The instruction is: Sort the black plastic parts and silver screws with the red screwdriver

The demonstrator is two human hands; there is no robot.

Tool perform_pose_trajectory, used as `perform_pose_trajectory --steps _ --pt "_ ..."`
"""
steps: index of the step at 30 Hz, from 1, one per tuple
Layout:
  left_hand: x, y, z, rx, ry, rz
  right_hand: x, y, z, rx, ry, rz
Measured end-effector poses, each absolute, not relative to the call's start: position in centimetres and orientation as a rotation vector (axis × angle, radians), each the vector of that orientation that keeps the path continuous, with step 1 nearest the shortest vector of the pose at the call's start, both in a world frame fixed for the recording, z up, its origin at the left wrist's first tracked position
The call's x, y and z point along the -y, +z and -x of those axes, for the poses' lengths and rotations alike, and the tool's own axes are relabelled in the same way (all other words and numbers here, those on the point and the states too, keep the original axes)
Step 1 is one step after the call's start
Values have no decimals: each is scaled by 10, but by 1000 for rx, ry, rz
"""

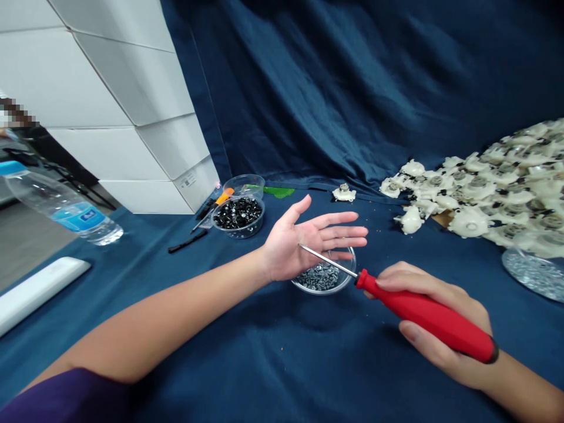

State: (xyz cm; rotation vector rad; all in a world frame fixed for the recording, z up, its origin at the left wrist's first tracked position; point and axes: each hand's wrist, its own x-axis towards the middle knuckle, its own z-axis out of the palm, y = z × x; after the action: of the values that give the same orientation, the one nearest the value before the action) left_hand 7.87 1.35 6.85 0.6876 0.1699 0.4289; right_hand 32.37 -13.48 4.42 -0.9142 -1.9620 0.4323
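Note:
My left hand point(311, 238) is open, palm up and fingers stretched out, above a clear bowl of small silvery screws point(321, 278). My right hand point(440, 317) is wrapped round the red handle of a screwdriver point(423, 311). The screwdriver's metal shaft points left, and its tip appears at the palm of my left hand; whether it touches the skin is unclear. Behind my left wrist stands a clear tub of black parts point(238, 214).
Cream plastic parts point(471, 220) are heaped at the right, with one single part point(343, 192) apart from them. Another screw container point(535, 270) is at the right edge. White boxes point(118, 106), a water bottle point(66, 205) and a white bar point(39, 291) are at the left.

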Motion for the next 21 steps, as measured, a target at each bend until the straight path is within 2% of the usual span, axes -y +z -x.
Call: perform_pose_trajectory --steps 21 --pt "-18 67 -78 -148 393 -753 137 46 -316 2100 539 715"
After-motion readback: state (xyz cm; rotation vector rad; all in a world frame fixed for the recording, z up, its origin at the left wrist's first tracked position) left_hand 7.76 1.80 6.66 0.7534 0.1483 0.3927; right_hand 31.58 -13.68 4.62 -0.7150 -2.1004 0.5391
